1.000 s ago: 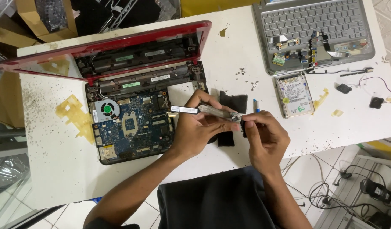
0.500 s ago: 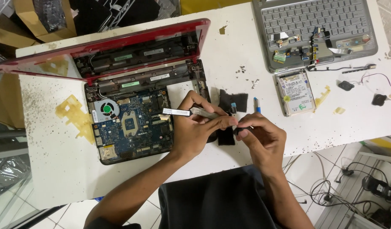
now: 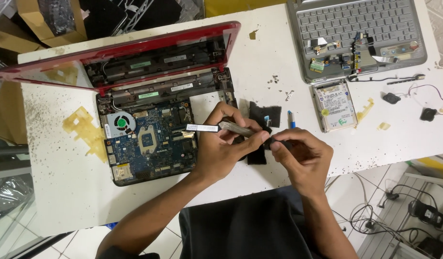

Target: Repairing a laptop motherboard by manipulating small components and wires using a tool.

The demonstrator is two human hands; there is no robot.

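The fingers (image 3: 226,125) of the left hand (image 3: 221,148) are clamped on a thin metal strip (image 3: 231,127), which is held level above the surface (image 3: 279,62), just over the right edge of the opened red laptop (image 3: 149,124). The right hand (image 3: 300,156) is pinched shut on a small dark tool (image 3: 278,142) at the strip's right end. A hard drive (image 3: 334,105) lies near, to the right.

Both hands on a slim metal part beside the opened red laptop (image 3: 149,115).
Left hand (image 3: 221,146) grips the metal bracket (image 3: 238,128); right hand (image 3: 300,156) pinches its end, just right of the laptop's motherboard (image 3: 152,146).
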